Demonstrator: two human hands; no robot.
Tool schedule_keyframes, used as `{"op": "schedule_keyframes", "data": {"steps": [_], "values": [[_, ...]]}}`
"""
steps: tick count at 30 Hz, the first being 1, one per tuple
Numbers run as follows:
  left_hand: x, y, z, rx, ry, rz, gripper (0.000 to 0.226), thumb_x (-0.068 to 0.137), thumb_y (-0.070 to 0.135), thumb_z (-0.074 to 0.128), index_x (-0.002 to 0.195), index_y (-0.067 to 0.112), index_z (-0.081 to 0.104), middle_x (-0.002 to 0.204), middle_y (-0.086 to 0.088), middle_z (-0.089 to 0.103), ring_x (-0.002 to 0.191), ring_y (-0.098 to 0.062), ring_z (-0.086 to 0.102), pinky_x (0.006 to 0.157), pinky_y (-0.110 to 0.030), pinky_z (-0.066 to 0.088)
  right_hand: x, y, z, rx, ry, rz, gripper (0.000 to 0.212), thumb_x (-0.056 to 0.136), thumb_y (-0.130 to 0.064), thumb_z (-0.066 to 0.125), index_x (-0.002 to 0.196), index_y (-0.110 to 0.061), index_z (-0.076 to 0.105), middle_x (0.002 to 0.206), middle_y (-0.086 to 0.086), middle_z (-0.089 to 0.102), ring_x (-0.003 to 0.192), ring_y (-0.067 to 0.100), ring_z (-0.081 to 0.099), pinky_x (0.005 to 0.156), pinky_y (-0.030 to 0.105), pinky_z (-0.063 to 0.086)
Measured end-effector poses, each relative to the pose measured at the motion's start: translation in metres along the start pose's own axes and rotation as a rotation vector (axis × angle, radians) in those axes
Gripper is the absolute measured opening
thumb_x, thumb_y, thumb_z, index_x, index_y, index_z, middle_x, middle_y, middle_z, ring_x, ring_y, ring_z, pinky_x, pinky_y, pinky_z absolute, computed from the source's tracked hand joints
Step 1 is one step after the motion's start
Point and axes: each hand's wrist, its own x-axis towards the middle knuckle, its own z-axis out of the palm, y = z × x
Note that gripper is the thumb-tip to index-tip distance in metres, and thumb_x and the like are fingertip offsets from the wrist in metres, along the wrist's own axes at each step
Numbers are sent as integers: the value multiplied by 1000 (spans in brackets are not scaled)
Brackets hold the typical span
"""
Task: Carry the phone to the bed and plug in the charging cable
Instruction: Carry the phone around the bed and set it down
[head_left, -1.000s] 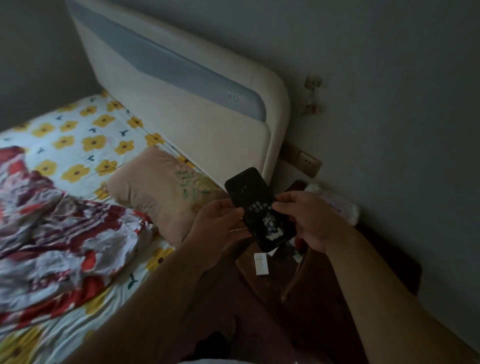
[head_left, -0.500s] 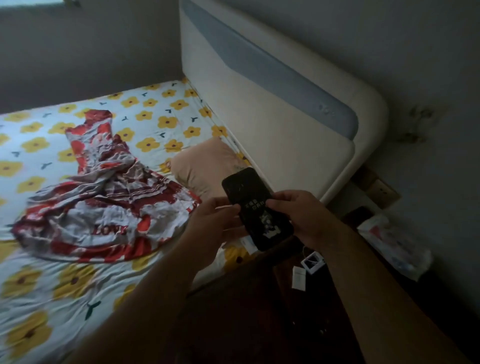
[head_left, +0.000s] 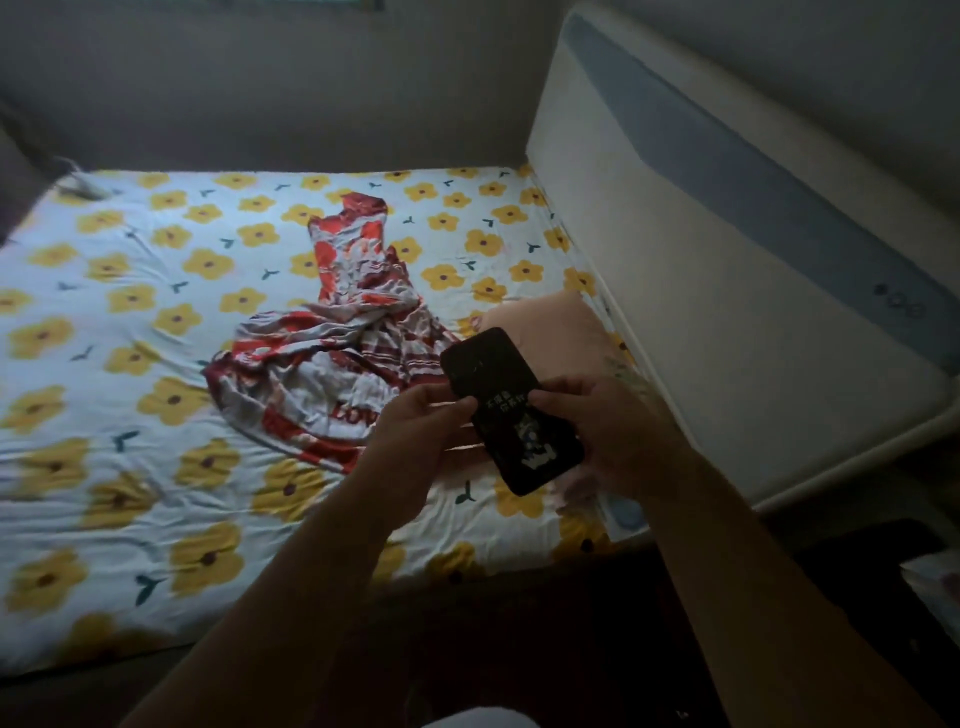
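A black phone (head_left: 506, 405) with white print on its back hangs tilted over the near right part of the bed (head_left: 130, 467). Both hands grip it: my left hand (head_left: 421, 436) pinches its left edge and my right hand (head_left: 608, 431) holds its right edge and lower end. The bed has a white sheet with yellow flowers. No charging cable is visible; a thin pale cord (head_left: 83, 182) lies at the far left corner, too dim to identify.
A crumpled red and white cloth (head_left: 332, 358) lies mid-bed. A peach pillow (head_left: 550, 332) sits against the cream and blue headboard (head_left: 727, 270) on the right. Grey walls stand behind. Dark floor lies below, with a pale packet (head_left: 935, 582) at the right edge.
The view has swung left from the bedside floor and wall socket to the whole bed. Both hands still hold the phone, which is now over the mattress.
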Motion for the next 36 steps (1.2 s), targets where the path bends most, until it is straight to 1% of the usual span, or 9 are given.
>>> {"op": "schedule_keyframes", "data": {"steps": [2,4,8,14,18,21,26,30,36], "values": [[-8,12,-25,-6,26,28,16,98,7,64,113,3,64,91,-12,82,83,-32,81,61,-36,63,8,-6,29,-19,-41,8,20,94,-6,67,110,5,70,104,28,73,86,37,73,76,51,62],[-16,23,-48,-26,63,57,23,98,6,64,119,0,62,93,-14,82,83,-32,80,62,-36,63,15,-11,57,-46,-82,11,17,93,-7,67,107,2,71,102,24,75,88,36,73,82,56,59],[-27,35,-89,-49,150,117,23,97,6,65,119,0,64,98,-16,81,88,-35,80,67,-40,64,30,-16,103,-72,-196,0,9,94,-4,66,94,-6,75,81,11,78,69,20,76,59,37,63],[-42,46,-133,-104,281,185,22,95,7,68,117,2,65,94,-14,81,83,-32,80,65,-38,63,49,-24,157,-130,-317,-5,18,92,-4,68,108,2,72,95,20,75,86,29,74,77,51,61],[-51,55,-155,-91,400,224,19,96,7,68,114,4,67,99,-17,80,86,-34,80,68,-41,64,66,-26,189,-129,-441,22,10,92,-2,66,97,-3,75,84,12,78,78,23,76,64,39,63],[-59,63,-166,-96,491,254,16,96,6,67,112,4,67,99,-18,79,83,-33,79,64,-38,64,79,-31,210,-133,-525,36,9,93,-2,66,98,-2,73,79,11,78,74,22,77,55,33,60],[-65,74,-178,-101,624,273,23,97,9,67,118,1,64,102,-19,80,89,-35,79,72,-47,66,96,-39,242,-137,-640,39,16,93,-1,65,107,5,70,85,15,75,74,22,75,57,32,59],[-68,80,-183,-134,722,298,20,97,10,68,116,5,65,97,-15,82,86,-33,81,65,-37,64,110,-47,259,-151,-749,66,12,93,-1,65,102,0,73,88,15,76,81,26,76,63,38,60],[-86,80,-196,-168,865,354,17,97,9,67,114,6,66,96,-14,82,85,-33,81,66,-39,64,113,-49,295,-212,-882,85,10,94,-3,65,101,-2,73,92,17,76,81,27,76,61,37,60]]}}
